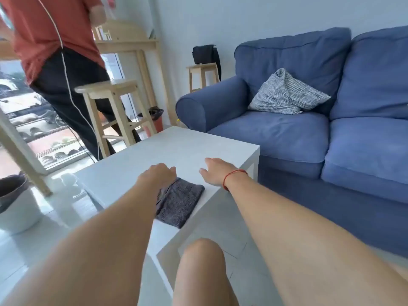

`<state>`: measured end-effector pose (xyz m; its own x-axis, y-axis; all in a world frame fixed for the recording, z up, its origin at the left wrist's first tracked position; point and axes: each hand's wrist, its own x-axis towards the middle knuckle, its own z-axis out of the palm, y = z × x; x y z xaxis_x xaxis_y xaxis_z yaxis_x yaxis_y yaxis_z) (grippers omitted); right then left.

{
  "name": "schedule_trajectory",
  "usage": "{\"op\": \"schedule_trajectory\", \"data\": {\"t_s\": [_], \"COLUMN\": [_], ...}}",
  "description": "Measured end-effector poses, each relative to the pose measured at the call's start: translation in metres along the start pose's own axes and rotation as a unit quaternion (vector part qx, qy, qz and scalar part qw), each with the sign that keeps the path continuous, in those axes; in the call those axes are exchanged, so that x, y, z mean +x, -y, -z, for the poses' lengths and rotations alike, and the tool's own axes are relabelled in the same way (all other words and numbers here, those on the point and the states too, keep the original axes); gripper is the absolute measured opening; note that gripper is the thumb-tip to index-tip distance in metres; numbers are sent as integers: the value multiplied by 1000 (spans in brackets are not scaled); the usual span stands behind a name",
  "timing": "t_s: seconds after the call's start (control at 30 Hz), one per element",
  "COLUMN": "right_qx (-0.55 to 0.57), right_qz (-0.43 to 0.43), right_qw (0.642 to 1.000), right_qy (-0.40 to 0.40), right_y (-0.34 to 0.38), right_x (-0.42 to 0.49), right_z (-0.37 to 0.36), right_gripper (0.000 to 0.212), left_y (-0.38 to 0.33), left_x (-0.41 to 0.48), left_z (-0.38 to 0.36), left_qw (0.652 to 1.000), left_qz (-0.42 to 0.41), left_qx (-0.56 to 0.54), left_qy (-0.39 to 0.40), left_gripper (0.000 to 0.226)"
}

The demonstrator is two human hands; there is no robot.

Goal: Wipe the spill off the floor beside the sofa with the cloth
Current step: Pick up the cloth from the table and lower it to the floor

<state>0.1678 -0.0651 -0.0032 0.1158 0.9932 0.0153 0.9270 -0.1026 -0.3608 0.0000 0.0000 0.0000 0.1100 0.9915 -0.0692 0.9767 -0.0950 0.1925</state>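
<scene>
A folded dark grey cloth (180,203) lies on the near corner of a white coffee table (176,149). My left hand (157,176) hovers over the cloth's far edge, fingers curled; whether it touches the cloth is unclear. My right hand (217,170) is just right of the cloth, fingers spread and holding nothing, with a red string on the wrist. The blue sofa (309,120) stands to the right, past the table. The light tiled floor (209,237) between table and sofa shows no spill that I can make out.
A person in a red shirt (55,40) stands at the back left by a wooden stool (110,107) and wooden table. A white basin (17,208) sits on the floor at left. My bare knee (198,261) is at the bottom. A striped cushion (284,93) lies on the sofa.
</scene>
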Motion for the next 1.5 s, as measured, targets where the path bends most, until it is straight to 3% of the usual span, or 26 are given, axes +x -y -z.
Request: {"op": "schedule_trajectory", "data": {"t_s": [0.2, 0.37, 0.53, 0.7, 0.87, 1.07, 1.23, 1.37, 1.5], "right_qx": [-33, 61, 301, 468, 439, 393, 366, 344, 339], "right_qz": [-34, -77, -115, -164, -234, -305, -379, -421, -474], "right_qw": [995, 990, 947, 859, 818, 785, 763, 768, 762], "right_qy": [91, 105, 23, -129, -289, -370, -374, -338, -284], "right_y": [20, 19, 17, -24, -89, -186, -259, -303, -342], "right_x": [1, 13, 17, 1, -16, -55, -83, -88, -89], "right_z": [-47, -47, -40, -23, 5, 3, -31, -67, -114], "right_gripper": [63, 52, 44, 34, 31, 27, 27, 23, 25], "left_y": [40, 39, 4, -55, -143, -240, -286, -306, -307], "left_x": [4, 8, 6, 0, -13, -33, -52, -54, -44], "left_z": [-42, -53, -51, -47, -65, -119, -188, -247, -310], "left_qw": [998, 998, 994, 957, 931, 919, 921, 927, 933], "left_qz": [25, 25, 15, -49, -135, -159, -194, -181, -168], "left_qx": [17, -18, -98, -284, -335, -362, -336, -320, -283], "left_qy": [61, 51, 44, -43, -58, 11, 16, 79, 147], "left_gripper": [68, 55, 50, 37, 32, 42, 42, 31, 33]}}
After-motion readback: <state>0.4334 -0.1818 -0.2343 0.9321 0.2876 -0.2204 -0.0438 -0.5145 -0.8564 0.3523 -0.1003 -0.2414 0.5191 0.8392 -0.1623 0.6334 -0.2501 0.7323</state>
